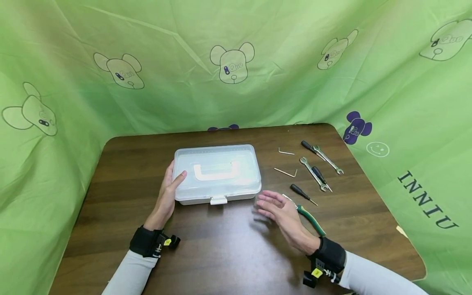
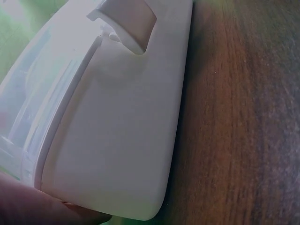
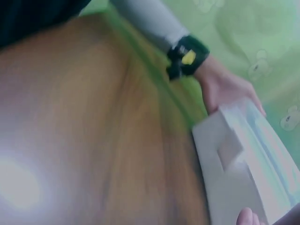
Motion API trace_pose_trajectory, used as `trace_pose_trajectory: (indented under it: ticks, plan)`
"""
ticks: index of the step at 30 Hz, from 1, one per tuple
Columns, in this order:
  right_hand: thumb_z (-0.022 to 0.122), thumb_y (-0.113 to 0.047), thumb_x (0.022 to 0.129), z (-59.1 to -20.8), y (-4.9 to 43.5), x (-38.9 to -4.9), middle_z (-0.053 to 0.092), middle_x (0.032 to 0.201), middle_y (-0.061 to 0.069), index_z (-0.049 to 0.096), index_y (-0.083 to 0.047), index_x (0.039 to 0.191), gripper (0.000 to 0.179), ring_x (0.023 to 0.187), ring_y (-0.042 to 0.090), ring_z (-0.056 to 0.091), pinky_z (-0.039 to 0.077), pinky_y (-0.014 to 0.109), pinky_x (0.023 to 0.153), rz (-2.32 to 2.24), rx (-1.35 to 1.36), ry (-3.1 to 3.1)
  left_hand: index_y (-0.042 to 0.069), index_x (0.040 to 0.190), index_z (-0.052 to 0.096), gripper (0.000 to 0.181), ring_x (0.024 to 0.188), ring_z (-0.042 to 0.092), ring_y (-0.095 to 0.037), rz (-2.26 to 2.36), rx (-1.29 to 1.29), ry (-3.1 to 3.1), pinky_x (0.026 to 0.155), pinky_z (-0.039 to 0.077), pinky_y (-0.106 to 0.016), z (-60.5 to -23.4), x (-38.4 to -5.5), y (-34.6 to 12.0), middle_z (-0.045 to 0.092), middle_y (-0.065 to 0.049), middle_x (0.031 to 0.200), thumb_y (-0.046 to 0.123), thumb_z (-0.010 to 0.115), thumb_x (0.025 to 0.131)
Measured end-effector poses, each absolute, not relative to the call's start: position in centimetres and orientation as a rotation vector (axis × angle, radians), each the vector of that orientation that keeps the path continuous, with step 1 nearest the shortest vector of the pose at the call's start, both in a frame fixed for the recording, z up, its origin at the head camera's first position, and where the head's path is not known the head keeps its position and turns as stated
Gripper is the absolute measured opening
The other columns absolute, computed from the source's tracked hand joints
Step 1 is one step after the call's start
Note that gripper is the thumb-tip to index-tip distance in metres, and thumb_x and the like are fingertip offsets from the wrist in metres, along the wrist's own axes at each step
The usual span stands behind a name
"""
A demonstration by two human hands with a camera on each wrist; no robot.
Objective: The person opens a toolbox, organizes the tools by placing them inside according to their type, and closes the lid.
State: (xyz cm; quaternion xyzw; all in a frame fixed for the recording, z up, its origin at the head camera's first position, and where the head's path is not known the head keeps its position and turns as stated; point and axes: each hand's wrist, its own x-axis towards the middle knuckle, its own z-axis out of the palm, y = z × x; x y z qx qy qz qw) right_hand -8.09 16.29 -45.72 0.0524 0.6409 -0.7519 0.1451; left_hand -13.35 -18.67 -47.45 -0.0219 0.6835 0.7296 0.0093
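Observation:
A white plastic storage box (image 1: 200,201) with a translucent lid (image 1: 217,157) rests on the table. Its front latch (image 1: 218,200) juts outward, and the left wrist view shows the same latch (image 2: 129,23) tilted away from the front wall. At the box's left side, my left hand (image 1: 167,196) grips it, thumb over the lid's edge and the other fingers mostly hidden along the wall. My right hand (image 1: 282,217), fingers extended and holding nothing, hovers by the front right corner. Behind that hand lie green-handled pliers (image 1: 311,219), partly covered by it.
Right of the box lie two hex keys (image 1: 285,172), several black-handled screwdrivers (image 1: 300,191) and two wrenches (image 1: 313,174). The brown wooden table (image 1: 121,196) has rounded far corners. A green patterned cloth (image 1: 177,102) hangs behind and beside it.

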Motion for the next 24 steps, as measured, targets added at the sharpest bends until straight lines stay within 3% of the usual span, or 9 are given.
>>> trace_pose_trajectory:
  ticks: [4, 8, 10, 13, 18, 24]
  plan:
    - [0.074, 0.003, 0.094, -45.7, 17.9, -9.3, 0.058, 0.144, 0.031, 0.050, 0.011, 0.147, 0.059, 0.120, 0.029, 0.069, 0.058, 0.035, 0.099, -2.028, -0.211, 2.229, 0.011, 0.171, 0.004, 0.075, 0.162, 0.004, -0.018, 2.288, -0.048, 2.122, 0.131, 0.004, -0.047, -47.9, -13.3, -18.8, 0.004, -0.002, 0.178, 0.034, 0.045, 0.113]
    - [0.085, 0.000, 0.085, -45.5, 19.3, -11.2, 0.063, 0.143, 0.023, 0.056, 0.004, 0.147, 0.068, 0.129, 0.033, 0.063, 0.052, 0.031, 0.107, -1.774, -0.749, 2.619, 0.011, 0.171, 0.003, 0.071, 0.162, 0.002, -0.020, 2.311, -0.042, 2.098, 0.130, 0.003, -0.049, -48.2, -13.2, -18.9, 0.002, -0.003, 0.178, 0.037, 0.037, 0.114]
    - [0.090, -0.008, 0.082, -45.2, 19.8, -12.2, 0.064, 0.144, 0.019, 0.059, 0.001, 0.146, 0.072, 0.132, 0.032, 0.061, 0.046, 0.028, 0.113, -1.631, -0.975, 2.767, 0.010, 0.171, 0.001, 0.071, 0.162, 0.000, -0.021, 2.325, -0.051, 2.089, 0.130, 0.001, -0.050, -48.3, -13.0, -18.9, 0.000, -0.004, 0.178, 0.038, 0.034, 0.114]
    - [0.091, -0.032, 0.085, -44.7, 20.3, -13.8, 0.062, 0.146, 0.017, 0.059, 0.000, 0.147, 0.076, 0.135, 0.031, 0.059, 0.039, 0.025, 0.117, -1.461, -1.234, 2.886, 0.007, 0.170, -0.001, 0.072, 0.163, -0.003, -0.022, 2.357, -0.056, 2.071, 0.130, -0.002, -0.049, -48.5, -12.9, -18.9, -0.003, -0.007, 0.178, 0.039, 0.031, 0.114]
    - [0.078, -0.058, 0.092, -44.1, 20.4, -16.1, 0.056, 0.152, 0.021, 0.056, 0.004, 0.148, 0.086, 0.142, 0.036, 0.051, 0.034, 0.032, 0.123, -1.337, -1.451, 2.866, 0.005, 0.170, -0.001, 0.073, 0.162, -0.004, -0.021, 2.414, -0.035, 2.029, 0.130, -0.003, -0.048, -48.8, -12.8, -18.9, -0.003, -0.010, 0.178, 0.042, 0.028, 0.114]
    - [0.095, -0.044, 0.077, -43.9, 20.0, -18.0, 0.047, 0.161, 0.020, 0.052, 0.004, 0.151, 0.098, 0.153, 0.038, 0.038, 0.030, 0.047, 0.127, -1.138, -1.522, 2.840, 0.004, 0.170, -0.002, 0.073, 0.163, -0.004, -0.020, 2.461, -0.023, 1.983, 0.131, -0.003, -0.045, -49.2, -12.6, -18.8, -0.003, -0.009, 0.178, 0.042, 0.027, 0.115]
